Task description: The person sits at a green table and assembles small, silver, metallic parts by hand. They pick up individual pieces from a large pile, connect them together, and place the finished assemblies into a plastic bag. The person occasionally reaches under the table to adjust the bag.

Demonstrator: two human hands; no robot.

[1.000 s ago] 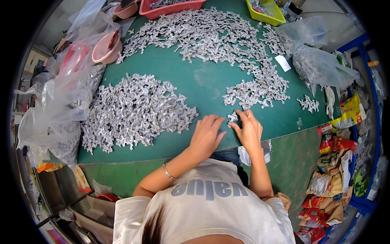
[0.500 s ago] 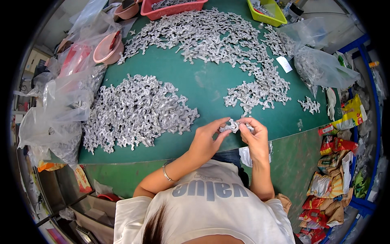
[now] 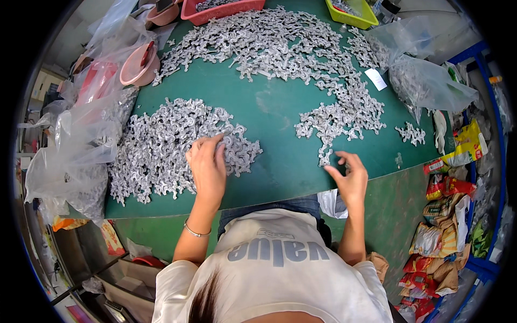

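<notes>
My left hand [image 3: 207, 161] is over the near edge of the left heap of small grey metal castings [image 3: 161, 145]. Its thumb and forefinger are apart, and nothing shows between them. On the other side, my right hand [image 3: 351, 175] hovers at the table's front edge with thumb and fingers spread. Just left of its fingertips lies a grey metal casting [image 3: 325, 156], at the lower tip of the right-hand band of castings [image 3: 344, 116]. The pieces are small, with curved, hook-like outlines.
A green table [image 3: 269, 116] carries the heaps. Plastic bags [image 3: 81, 140] crowd its left side beside a pink bowl [image 3: 141, 65]. Red [image 3: 223, 13] and yellow-green [image 3: 353, 15] baskets stand at the back. A bag of castings [image 3: 412, 81] and a white paper slip [image 3: 375, 79] lie right.
My hands have parted; the castings they held together are no longer between them. The left moved left over the heap, the right slightly right. A casting now lies farther down at the right band's tip.
</notes>
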